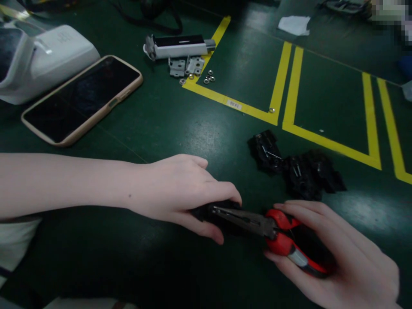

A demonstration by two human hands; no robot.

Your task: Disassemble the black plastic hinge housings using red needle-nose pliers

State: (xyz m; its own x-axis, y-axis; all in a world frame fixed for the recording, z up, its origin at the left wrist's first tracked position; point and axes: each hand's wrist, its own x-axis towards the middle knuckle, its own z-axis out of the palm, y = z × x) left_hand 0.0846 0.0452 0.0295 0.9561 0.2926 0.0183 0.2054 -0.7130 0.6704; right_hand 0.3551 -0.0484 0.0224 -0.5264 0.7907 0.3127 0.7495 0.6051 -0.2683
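Note:
My left hand (189, 193) is closed round a black plastic part (206, 211), gripping it between thumb and fingers; most of that part is hidden. In my right hand (341, 253) are long-nose pliers (254, 223) with red and black handles. Their jaws point left, with the tips at the black part held by the left hand. Whether the tips pinch something there I cannot tell. Just beyond the right hand lie several similar black plastic parts (299, 174) with thin metal pins or springs on them.
A phone in a tan case (82, 101) and a white device (64, 51) lie at the left. Farther back are a white and metal assembly (180, 46), metal brackets (186, 65) and several small nuts (210, 78). Yellow tape (331, 139) marks rectangles on the green surface. White paper (293, 25) lies behind.

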